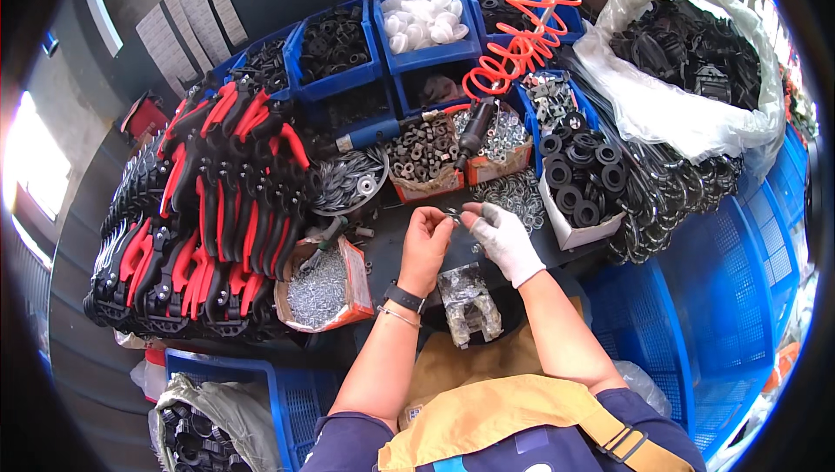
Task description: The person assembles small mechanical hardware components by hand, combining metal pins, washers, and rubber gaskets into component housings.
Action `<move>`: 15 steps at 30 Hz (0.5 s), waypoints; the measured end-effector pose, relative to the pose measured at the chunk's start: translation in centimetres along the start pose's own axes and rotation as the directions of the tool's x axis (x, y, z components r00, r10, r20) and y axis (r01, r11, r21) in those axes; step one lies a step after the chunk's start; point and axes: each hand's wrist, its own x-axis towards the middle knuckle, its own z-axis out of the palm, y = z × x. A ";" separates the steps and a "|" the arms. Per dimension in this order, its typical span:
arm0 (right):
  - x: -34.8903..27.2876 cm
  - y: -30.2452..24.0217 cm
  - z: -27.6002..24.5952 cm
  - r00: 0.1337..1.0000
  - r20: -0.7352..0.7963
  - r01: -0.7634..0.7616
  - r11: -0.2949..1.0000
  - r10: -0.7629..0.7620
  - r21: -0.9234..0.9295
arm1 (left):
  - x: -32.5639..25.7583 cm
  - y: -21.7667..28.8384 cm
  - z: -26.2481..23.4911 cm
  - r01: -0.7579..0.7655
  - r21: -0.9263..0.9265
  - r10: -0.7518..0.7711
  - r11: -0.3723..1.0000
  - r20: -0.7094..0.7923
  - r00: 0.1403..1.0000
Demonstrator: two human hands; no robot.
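Note:
My left hand, bare and with a black watch at its wrist, is pinched at the middle of the bench. My right hand wears a white glove with bare fingertips and is closed beside it. Between their fingertips sits a small dark metal part, too small to name; both hands seem to grip it. Just below the hands, a worn metal fixture with a forked front stands at the bench edge. Loose metal rings lie beyond my right hand.
Black-and-red handles are piled at left. Near them are a box of small rivets and a dish of metal pieces. A pneumatic driver hangs from a red coiled hose. A box of black rings stands right.

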 end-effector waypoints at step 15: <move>-0.8 3.0 -0.4 0.995 0.058 0.089 0.995 -0.087 -0.038 | -2.0 0.8 0.1 -0.369 0.579 0.338 0.727 0.166 0.926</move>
